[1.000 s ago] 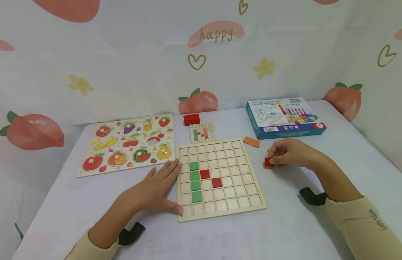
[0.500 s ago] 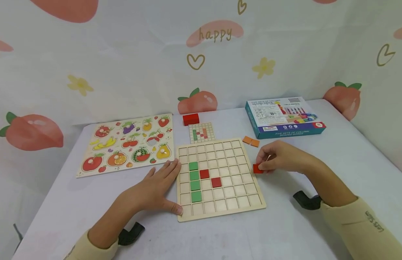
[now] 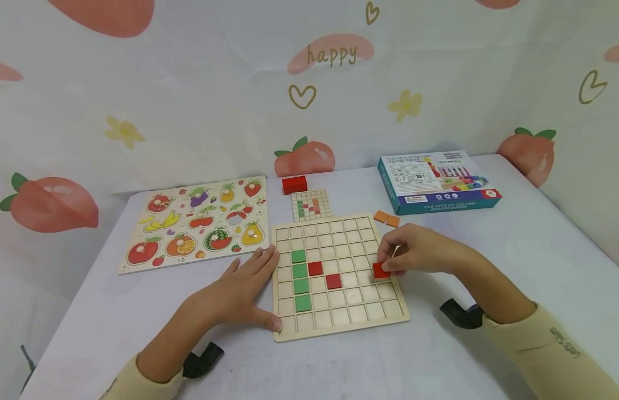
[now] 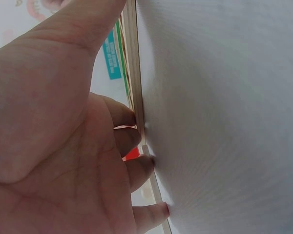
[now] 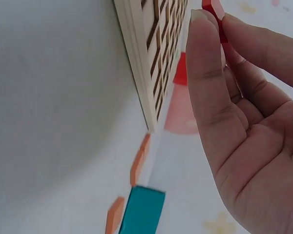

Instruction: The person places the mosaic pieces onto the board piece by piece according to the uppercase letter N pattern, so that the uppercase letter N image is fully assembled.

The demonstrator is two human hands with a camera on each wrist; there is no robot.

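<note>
A wooden grid board (image 3: 339, 316) lies in the middle of the table. It bears a column of green square tiles (image 3: 301, 285) and two red tiles (image 3: 334, 281), set diagonally to each other. My left hand (image 3: 234, 291) rests along the board's left edge, fingers straight and thumb at the near left corner. In the left wrist view its fingertips touch the board's side. My right hand (image 3: 419, 253) pinches a red square tile (image 3: 381, 270) between thumb and fingers, over the board's right edge. The right wrist view shows this red tile (image 5: 215, 10) held above the board's level.
Behind the board lie a small printed pattern card (image 3: 311, 205) and a red block (image 3: 294, 185). Orange tiles (image 3: 387, 218) lie off its far right corner, before a teal-edged box (image 3: 439, 183). A fruit knob puzzle (image 3: 196, 225) lies at the left.
My right hand has moved left with the red tile, from the table right of the board to over the board's right edge. My left hand has stayed in place.
</note>
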